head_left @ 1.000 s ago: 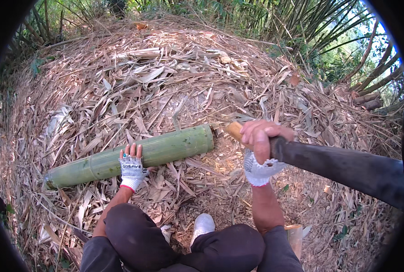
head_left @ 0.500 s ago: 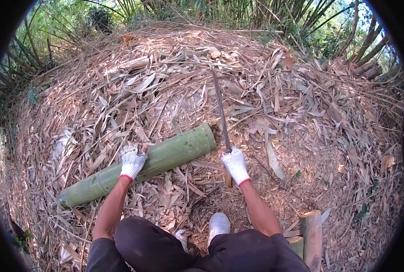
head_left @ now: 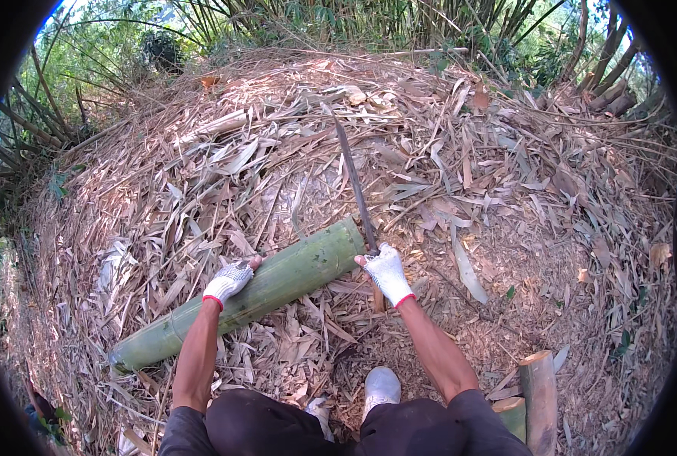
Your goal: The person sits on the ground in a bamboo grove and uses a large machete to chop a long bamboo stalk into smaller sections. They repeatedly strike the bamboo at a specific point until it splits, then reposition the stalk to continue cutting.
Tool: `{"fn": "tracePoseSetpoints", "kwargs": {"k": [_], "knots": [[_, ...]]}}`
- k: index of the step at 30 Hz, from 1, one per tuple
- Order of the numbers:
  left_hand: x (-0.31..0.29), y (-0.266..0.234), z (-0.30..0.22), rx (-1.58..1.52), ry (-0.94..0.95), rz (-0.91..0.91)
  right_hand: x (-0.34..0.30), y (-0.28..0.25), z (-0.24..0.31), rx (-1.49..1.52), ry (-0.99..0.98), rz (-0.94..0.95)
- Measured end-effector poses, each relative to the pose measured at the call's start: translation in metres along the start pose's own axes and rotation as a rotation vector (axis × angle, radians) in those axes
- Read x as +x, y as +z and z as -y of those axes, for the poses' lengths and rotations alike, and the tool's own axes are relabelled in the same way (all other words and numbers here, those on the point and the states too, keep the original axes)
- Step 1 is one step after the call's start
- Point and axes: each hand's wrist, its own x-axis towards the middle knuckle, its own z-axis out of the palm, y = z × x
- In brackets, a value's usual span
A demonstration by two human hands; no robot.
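Observation:
A thick green bamboo section [head_left: 289,272] lies slantwise on the leaf litter, its cut end at the upper right. My left hand [head_left: 232,281], in a white dotted glove with bare fingertips, grips it from above near the middle, the thumb stretched along it. My right hand [head_left: 388,272], gloved alike, is closed round the wooden handle of a machete [head_left: 353,178]. The long dark blade points away from me, tilted slightly left, and passes close by the bamboo's cut end. My right thumb is at that end; whether it touches, I cannot tell.
Dry bamboo leaves [head_left: 201,182] and chips cover the sloping ground. Short cut bamboo pieces [head_left: 537,403] are beside my right knee. My white shoe [head_left: 382,387] stands close below the machete handle. Bamboo clumps [head_left: 399,26] and branches rise at the far edge.
My right hand and the machete have come closer to the bamboo's cut end. My left hand has turned further over the bamboo. The whole view has shifted slightly.

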Motion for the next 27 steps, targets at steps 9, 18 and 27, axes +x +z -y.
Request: {"fn": "tracePoseSetpoints", "kwargs": {"k": [9, 18, 27], "knots": [[-0.057, 0.018, -0.014, 0.239, 0.131, -0.417, 0.004, 0.006, -0.005, -0.502, -0.279, -0.227], [-0.051, 0.007, -0.017, 0.144, 0.004, -0.269, -0.052, -0.038, -0.010, -0.507, -0.288, -0.177], [-0.043, 0.013, -0.013, 0.181, 0.008, -0.301, -0.086, -0.038, 0.163, 0.193, -0.941, -0.205]]}}
